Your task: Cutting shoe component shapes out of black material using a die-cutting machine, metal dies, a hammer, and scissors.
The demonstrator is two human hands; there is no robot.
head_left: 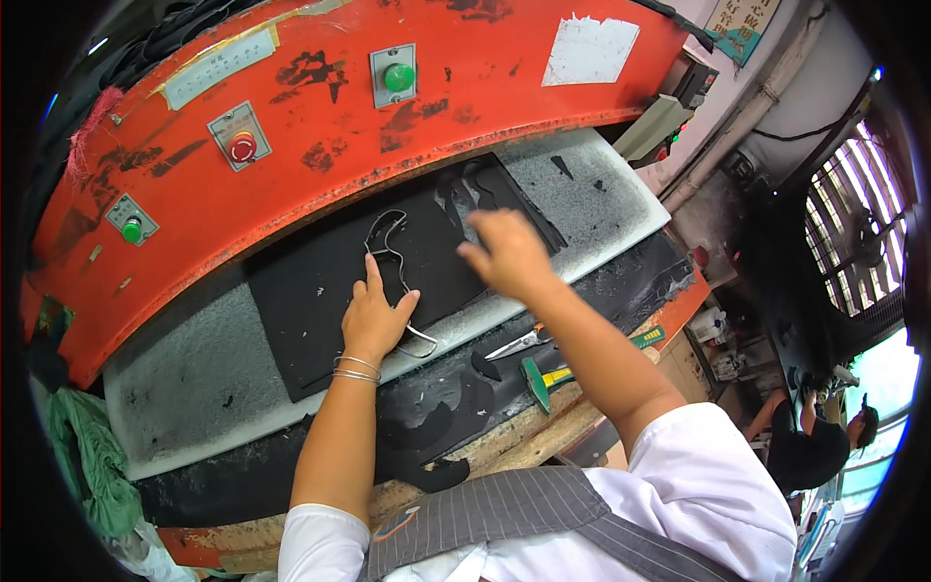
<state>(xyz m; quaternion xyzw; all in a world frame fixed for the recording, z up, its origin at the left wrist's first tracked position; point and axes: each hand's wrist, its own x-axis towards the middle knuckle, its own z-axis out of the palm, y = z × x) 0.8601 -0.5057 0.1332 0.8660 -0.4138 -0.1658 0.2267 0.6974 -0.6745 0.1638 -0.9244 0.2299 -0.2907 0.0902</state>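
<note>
A thin metal cutting die (392,254), bent into a long wavy outline, lies on a black sheet (301,301). My left hand (375,315) rests on it, index finger stretched along its edge and thumb spread to the other side. To the right, my right hand (506,250) hovers over the right part of the sheet, near cut, shiny strips (458,199). Motion smears its fingers, so whether they hold anything is unclear. The sheet lies on a pale, worn cutting board (194,359).
A red machine beam (320,126) with green and red buttons spans the far side. Nearer me lie scissors (514,343), a green-headed hammer (535,384) and black scraps (427,427). Green plastic bags (87,456) hang at left. Another person (810,441) is at far right.
</note>
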